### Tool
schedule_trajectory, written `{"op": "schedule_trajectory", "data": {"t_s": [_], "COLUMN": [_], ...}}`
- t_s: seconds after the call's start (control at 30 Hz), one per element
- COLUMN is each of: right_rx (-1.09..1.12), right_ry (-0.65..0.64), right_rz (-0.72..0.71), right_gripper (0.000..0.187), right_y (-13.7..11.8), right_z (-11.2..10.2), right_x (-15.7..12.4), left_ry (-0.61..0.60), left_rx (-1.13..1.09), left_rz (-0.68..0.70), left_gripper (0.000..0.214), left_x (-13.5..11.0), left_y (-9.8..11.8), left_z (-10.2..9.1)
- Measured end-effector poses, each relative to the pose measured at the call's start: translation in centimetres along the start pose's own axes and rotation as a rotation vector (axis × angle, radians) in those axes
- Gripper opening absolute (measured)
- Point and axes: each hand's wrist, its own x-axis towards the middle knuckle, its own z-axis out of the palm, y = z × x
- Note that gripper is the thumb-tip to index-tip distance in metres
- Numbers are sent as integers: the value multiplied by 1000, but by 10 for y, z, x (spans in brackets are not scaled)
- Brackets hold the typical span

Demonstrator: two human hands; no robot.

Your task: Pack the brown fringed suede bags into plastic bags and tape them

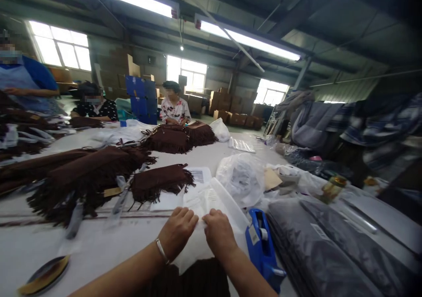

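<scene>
My left hand (179,229), with a bracelet at the wrist, has its fingers closed on a thin white plastic bag (227,198) in front of me. Close beside it, my right hand (220,233) pinches the same bag, with only a small gap between the two hands. Part of the bag hangs over dark brown cloth (198,279) at the bottom of the view. A piece of brown fringed cloth (161,183) lies just beyond my left hand, by a white printed sheet (201,174). To the right of my right hand stands a blue tape dispenser (263,248).
Larger brown fringed cloths (99,167) cover the table's left side; an oval brush (44,275) lies at front left. Grey folded cloth in clear bags (316,240) is stacked at right. Ahead is a stuffed plastic bag (242,178). Several co-workers (174,106) are across the table.
</scene>
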Motion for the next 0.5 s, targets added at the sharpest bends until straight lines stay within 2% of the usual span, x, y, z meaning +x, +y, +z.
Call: {"op": "schedule_trajectory", "data": {"t_s": [0.07,0.17,0.27,0.33,0.43,0.5], "right_rx": [-6,-3,41,124,477,928], "right_ry": [-20,15,11,120,255,321], "right_rz": [-16,3,96,185,424,644], "right_gripper": [31,36,39,41,50,61], "right_y": [5,17,52,78,101,106], "right_z": [4,1,3,16,47,68], "right_x": [-2,-15,-34,-52,-81,-90], "left_ry": [-85,-193,-186,-148,-78,-35], "left_rx": [53,98,128,130,-47,-408], "left_rz": [-42,-169,-333,-481,-704,-870], "left_gripper": [20,23,31,38,41,39], "left_x": [-6,-24,-56,-82,-112,-116], "left_y": [-5,-27,-56,-69,-69,-60], "left_z": [-7,-20,-26,-23,-4,14]}}
